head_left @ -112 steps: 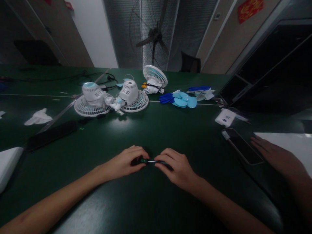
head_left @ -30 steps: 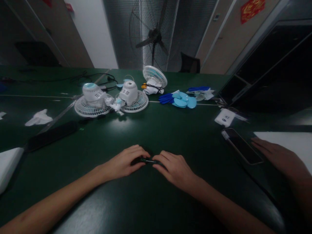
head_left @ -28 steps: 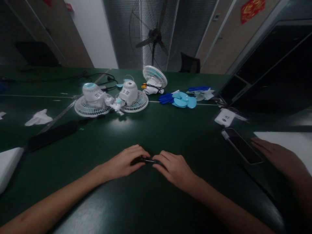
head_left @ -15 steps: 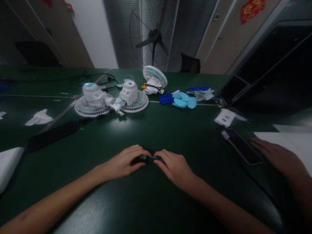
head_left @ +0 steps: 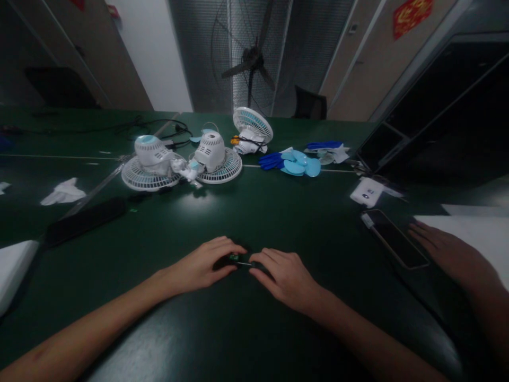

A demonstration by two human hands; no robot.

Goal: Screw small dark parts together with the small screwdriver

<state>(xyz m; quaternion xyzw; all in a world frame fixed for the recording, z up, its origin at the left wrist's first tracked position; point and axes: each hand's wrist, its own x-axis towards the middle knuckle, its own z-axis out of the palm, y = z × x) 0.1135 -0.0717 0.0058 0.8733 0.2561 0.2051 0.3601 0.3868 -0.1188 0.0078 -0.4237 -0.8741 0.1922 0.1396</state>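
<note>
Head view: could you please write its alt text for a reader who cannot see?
A person's left hand holds a small greenish part; the right hand grips a thin metal-shafted tool pointing that way. Beyond, on a green table, lie white fans, light-blue blades and blue gloves; at right, another person's hand beside a phone.

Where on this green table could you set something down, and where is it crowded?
Bare tabletop lies between the hands and the white fans, and between the forearms. Crowded: farther back, with those fans and blue gloves; the right side, with a phone near another person's hand.
</note>
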